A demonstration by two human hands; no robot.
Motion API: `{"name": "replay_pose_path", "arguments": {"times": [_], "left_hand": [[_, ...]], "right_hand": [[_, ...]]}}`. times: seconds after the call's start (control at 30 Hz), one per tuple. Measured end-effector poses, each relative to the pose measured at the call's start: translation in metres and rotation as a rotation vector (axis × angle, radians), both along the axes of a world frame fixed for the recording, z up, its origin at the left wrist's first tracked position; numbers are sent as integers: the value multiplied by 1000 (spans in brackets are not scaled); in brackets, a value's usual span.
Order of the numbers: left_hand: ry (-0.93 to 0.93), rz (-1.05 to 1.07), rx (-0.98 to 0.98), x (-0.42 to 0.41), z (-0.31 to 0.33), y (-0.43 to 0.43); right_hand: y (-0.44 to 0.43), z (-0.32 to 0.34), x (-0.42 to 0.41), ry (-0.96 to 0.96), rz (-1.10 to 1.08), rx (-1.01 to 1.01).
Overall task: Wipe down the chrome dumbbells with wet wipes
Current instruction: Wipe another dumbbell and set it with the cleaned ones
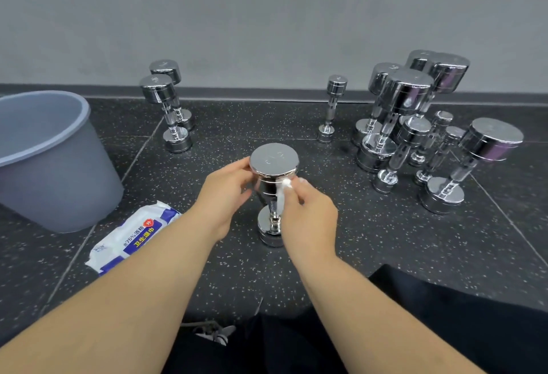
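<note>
A chrome dumbbell (273,163) stands upright on its end on the dark speckled floor in front of me. My left hand (224,192) grips the side of its upper head. My right hand (308,213) pinches a white wet wipe (283,191) and holds it against the right side of the upper head and handle. The blue and white wet wipe pack (133,235) lies on the floor to the left, partly under my left forearm.
A grey plastic bin (44,160) stands at the left. Two upright dumbbells (169,106) stand at the back left, a small dumbbell (332,108) at the back centre, and several dumbbells (415,124) cluster at the right. A grey wall runs behind.
</note>
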State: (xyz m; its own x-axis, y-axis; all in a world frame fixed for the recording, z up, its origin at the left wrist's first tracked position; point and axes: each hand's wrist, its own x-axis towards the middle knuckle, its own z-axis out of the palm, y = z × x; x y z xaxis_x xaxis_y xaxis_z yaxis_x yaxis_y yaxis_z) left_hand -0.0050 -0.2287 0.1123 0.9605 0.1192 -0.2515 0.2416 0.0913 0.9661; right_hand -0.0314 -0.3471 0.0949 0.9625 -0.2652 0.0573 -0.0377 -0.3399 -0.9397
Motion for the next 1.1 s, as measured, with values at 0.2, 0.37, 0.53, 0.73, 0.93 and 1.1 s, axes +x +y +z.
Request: {"name": "replay_pose_path", "arguments": {"times": [0.2, 0.37, 0.53, 0.73, 0.93, 1.1], "left_hand": [[-3, -10, -2, 2, -3, -4], [20, 14, 6, 6, -6, 1], [16, -17, 60, 4, -11, 2], [-25, -16, 84, 4, -11, 4], [-64, -66, 195, -2, -15, 3], [-153, -195, 330, -10, -21, -1]], "right_hand": [[-12, 2, 24, 113, -296, 446], [6, 4, 3, 178, -189, 460], [-10, 14, 19, -8, -324, 475], [-1, 9, 11, 26, -127, 238], [-2, 1, 14, 75, -160, 302], [-3, 0, 15, 125, -140, 389]]}}
